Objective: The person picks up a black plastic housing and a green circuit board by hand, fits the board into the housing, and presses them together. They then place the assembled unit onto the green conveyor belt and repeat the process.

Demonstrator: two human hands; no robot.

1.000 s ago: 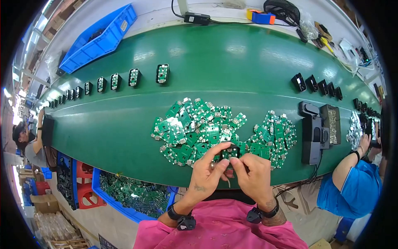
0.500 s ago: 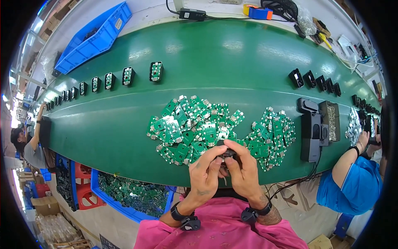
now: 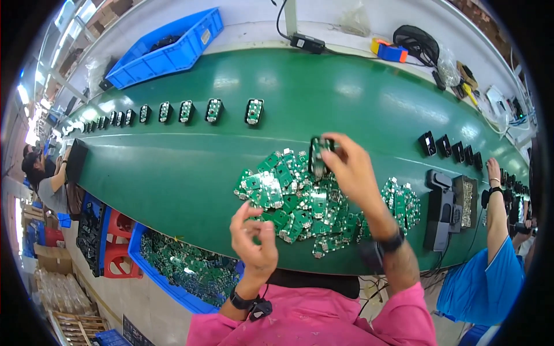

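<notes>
My right hand (image 3: pixel 348 164) grips a small black case (image 3: pixel 317 157) with a green circuit board seated inside. It holds the case above the far side of a heap of loose green circuit boards (image 3: pixel 288 222). My left hand (image 3: pixel 254 242) is over the heap's near left edge, fingers loosely curled and apart, with nothing in it. Farther off, a row of black cases with boards in them (image 3: pixel 254 112) runs away to the left. More black cases (image 3: pixel 427 144) stand at the right, their insides dark.
A second board pile (image 3: pixel 402 202) lies right of the heap, before a grey-black device (image 3: pixel 440 213) and a tray of small metal parts (image 3: pixel 466 199). A blue crate (image 3: pixel 167 57) sits at the back left. Below the table edge is a blue bin of boards (image 3: pixel 135 248). Co-workers are at both sides.
My hands have parted. The right has moved forward with the case, the left has let go and drawn left. The whole view has shifted, and the right co-worker's arm now reaches forward.
</notes>
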